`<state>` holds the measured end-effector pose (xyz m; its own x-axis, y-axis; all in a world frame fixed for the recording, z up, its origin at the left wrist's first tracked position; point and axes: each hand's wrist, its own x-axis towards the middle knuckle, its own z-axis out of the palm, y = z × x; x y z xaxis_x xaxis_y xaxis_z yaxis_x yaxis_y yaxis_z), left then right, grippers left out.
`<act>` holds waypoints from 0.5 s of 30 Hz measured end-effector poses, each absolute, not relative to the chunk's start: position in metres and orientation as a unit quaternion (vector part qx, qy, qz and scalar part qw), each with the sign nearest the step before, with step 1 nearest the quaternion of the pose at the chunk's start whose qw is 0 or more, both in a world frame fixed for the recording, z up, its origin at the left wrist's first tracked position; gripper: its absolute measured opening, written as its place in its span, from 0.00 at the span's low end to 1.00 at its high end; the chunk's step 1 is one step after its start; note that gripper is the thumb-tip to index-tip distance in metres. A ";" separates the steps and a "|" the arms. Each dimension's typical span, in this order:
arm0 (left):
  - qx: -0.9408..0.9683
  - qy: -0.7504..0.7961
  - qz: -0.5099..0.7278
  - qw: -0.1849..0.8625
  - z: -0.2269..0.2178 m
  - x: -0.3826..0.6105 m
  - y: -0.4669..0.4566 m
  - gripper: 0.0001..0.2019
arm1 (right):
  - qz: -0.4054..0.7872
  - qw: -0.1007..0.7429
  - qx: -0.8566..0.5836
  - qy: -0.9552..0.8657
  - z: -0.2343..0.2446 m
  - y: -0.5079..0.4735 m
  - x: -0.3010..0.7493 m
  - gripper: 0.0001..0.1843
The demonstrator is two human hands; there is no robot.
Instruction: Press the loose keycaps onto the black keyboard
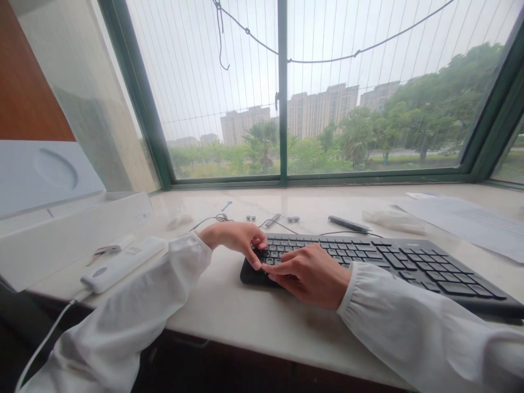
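A black keyboard [409, 273] lies on the pale windowsill top, its left end under both hands. My left hand [237, 240] reaches over that left end, fingers curled and thumb pointing down at the leftmost keys. Whatever is between its fingertips is too small to make out. Coming from the other side, my right hand [309, 275] rests low over the keyboard's front left part. Its index finger is stretched out, with the tip close to my left thumb, and the fingers are apart. Some left-end keys are hidden by the hands.
Behind the keyboard lie small dark pieces [293, 219], a grey strip [273, 220], a long dark piece [349, 224] and a thin cable [221, 217]. A white power strip [123, 265] and an opened white box [77, 234] stand left. Paper sheets [466, 218] and clear plastic [393, 221] lie right.
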<state>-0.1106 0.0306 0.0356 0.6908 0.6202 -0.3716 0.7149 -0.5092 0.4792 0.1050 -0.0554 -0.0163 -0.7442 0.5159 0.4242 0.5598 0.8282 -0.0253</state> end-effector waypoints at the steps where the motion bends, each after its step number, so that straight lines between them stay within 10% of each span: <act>1: 0.864 0.385 -0.081 0.313 0.036 -0.110 0.031 0.26 | -0.047 0.210 -0.285 -0.934 -0.015 -0.056 0.104 0.15; 15: 0.868 0.358 -0.128 0.319 0.044 -0.100 0.025 0.27 | -0.107 0.179 -0.247 -0.946 -0.010 -0.058 0.100 0.15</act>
<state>-0.0998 0.0249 0.0439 0.7111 0.5398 -0.4505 0.7031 -0.5408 0.4617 0.0996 -0.0583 -0.0101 -0.8139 0.4284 0.3925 0.5052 0.8554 0.1140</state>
